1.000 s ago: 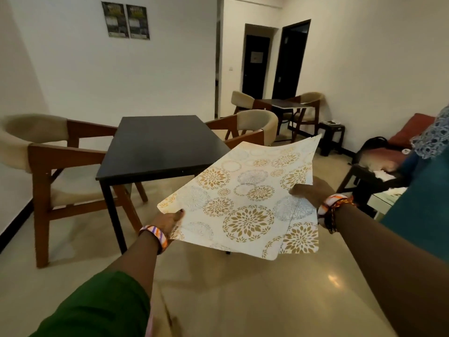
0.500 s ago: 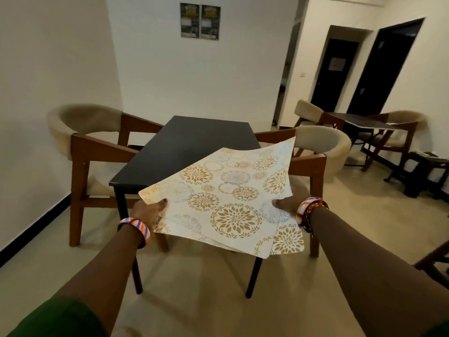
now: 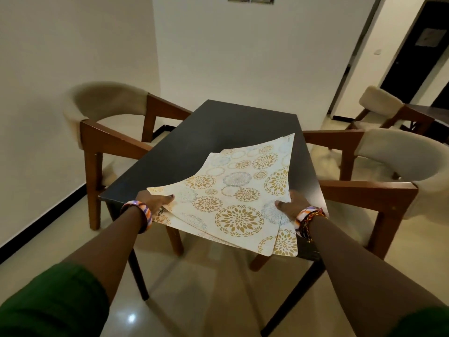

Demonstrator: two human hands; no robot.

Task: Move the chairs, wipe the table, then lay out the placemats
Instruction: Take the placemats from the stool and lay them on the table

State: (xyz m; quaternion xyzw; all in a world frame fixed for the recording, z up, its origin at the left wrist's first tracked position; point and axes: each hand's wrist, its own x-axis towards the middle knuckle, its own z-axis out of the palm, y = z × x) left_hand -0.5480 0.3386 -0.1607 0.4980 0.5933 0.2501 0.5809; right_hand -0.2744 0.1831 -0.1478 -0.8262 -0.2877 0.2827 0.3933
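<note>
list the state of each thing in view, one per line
placemats: stacked and fanned, held over the near end of the table, not laid out
left hand: grips the stack's left edge
right hand: grips the stack's right edge
table: bare dark top
left chair: upright beside the table
right chair: upright beside the table
door: cannot tell if shut

Cream placemats [image 3: 233,200] with gold and blue-grey floral medallions, black table [image 3: 218,132], beige-cushioned brown chairs [image 3: 107,122]
</note>
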